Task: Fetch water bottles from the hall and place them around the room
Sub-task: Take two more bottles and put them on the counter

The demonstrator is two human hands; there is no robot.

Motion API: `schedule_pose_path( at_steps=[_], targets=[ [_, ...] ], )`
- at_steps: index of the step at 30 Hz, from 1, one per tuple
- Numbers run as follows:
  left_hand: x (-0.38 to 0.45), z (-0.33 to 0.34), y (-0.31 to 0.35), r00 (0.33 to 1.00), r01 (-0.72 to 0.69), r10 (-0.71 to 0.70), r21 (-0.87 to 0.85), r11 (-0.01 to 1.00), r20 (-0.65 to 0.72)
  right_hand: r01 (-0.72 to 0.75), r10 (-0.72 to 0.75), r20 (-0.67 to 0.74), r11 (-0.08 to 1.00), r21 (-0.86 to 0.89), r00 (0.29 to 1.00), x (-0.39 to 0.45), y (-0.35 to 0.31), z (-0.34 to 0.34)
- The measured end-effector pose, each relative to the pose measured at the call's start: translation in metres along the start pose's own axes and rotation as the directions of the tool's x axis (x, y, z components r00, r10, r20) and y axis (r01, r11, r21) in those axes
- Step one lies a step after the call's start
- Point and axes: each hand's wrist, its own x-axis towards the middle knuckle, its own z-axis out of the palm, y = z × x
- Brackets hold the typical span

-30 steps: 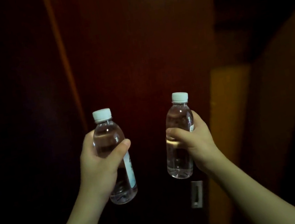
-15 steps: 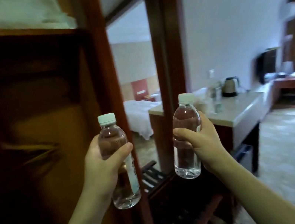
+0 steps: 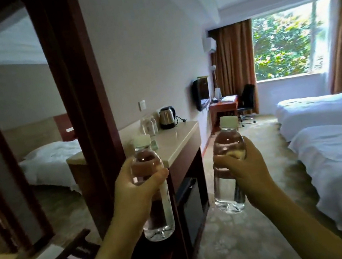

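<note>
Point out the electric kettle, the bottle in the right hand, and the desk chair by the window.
Electric kettle [image 3: 167, 118]: head view, on its steel body.
Right-hand bottle [image 3: 230, 196]: head view, on the clear lower body below the fingers.
Desk chair [image 3: 247, 93]: head view, on its black backrest.

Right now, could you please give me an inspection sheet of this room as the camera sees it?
Surface: counter with a pale top, at the left wall.
Job's things: left bottle and right bottle, both capped, upright and held in the air.
Clutter: kettle and clear bottles at the back of the counter.
Hands: left hand grips the left bottle; right hand grips the right bottle, fingers curled round it.
Cables: cord beside the kettle.
Surroundings: two beds on the right, mirror on the left, desk, chair, window with curtains.
</note>
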Motion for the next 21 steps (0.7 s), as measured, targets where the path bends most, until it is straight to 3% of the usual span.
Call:
schedule_pose_path(
  at_steps=[11, 21],
  targets=[
    [0.170, 0.076, -0.113, 0.996, 0.011, -0.002, -0.092, 0.996, 0.088, 0.035, -0.048, -0.117, 0.993, -0.113, 0.992, 0.158, 0.076, -0.014],
    [0.339, 0.170, -0.195, 0.972, -0.009, 0.038, -0.123, 0.992, 0.230, 0.018, -0.044, -0.267, 0.995, -0.100, 0.963, 0.327, 0.133, -0.041]
  ],
)
